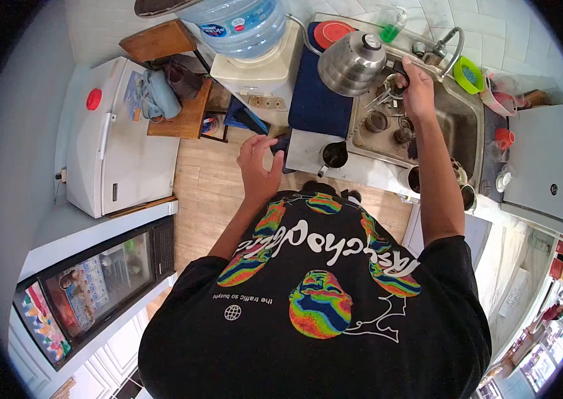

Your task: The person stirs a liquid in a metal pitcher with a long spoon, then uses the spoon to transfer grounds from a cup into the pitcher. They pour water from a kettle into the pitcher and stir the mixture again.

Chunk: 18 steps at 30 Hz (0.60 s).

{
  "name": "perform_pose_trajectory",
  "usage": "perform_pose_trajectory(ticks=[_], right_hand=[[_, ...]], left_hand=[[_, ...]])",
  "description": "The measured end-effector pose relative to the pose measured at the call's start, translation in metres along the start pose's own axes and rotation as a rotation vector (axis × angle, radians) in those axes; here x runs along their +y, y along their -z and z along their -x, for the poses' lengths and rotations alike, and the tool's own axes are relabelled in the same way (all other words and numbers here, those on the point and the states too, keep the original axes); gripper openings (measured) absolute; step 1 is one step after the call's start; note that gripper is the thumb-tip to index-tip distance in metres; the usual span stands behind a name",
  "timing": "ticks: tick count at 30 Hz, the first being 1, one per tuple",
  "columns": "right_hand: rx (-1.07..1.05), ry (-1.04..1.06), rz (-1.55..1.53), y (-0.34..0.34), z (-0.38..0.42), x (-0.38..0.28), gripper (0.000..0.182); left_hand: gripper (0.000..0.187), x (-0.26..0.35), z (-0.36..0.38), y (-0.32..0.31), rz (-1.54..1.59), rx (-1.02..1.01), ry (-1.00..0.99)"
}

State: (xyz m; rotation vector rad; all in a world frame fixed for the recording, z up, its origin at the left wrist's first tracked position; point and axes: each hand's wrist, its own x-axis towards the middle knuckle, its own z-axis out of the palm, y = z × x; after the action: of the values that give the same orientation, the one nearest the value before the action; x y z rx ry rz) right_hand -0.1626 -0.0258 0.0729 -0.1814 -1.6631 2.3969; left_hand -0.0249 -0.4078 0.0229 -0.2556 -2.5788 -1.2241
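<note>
Head view, looking straight down: at far left a white chest freezer (118,143) is seen, with a wooden stool (182,113) beside it on the plank floor. Next along, a water dispenser (255,60) is topped by a blue bottle. The left hand (259,165) is held in the air, fingers spread and loosely curled, gripping nothing, just short of the counter edge and near a dark mug (333,155). A steel gooseneck kettle (353,63) is held up over the left rim of the sink (458,123), its handle clamped in the right hand (418,90). Cups and utensils are seen lying in the sink basin. Further right, a green bowl (469,74) is perched by the tap.
</note>
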Motion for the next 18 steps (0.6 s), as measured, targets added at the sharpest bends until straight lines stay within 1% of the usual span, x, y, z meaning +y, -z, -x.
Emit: perform_pose_trajectory(ticks=[3,6,8,10,18], right_hand=[[0.017,-0.065,-0.002,0.007,0.002,0.012,0.031],[0.106,-0.122,0.038,0.0,0.009,0.02,0.028],[0.144,-0.113,0.025,0.006,0.008,0.037,0.027],[0.207,-0.118,0.016,0.001,0.012,0.039,0.027],[0.202,-0.069,0.024,-0.002,0.021,0.04,0.031]], left_hand=[[0.031,0.0,0.0,-0.001,-0.011,-0.002,-0.008],[0.031,-0.003,0.0,-0.001,0.004,-0.006,-0.002],[0.031,-0.005,0.001,0.001,0.002,-0.014,0.004],[0.031,-0.002,0.001,0.003,-0.018,-0.023,0.01],[0.031,-0.005,0.002,0.003,-0.013,-0.022,-0.008]])
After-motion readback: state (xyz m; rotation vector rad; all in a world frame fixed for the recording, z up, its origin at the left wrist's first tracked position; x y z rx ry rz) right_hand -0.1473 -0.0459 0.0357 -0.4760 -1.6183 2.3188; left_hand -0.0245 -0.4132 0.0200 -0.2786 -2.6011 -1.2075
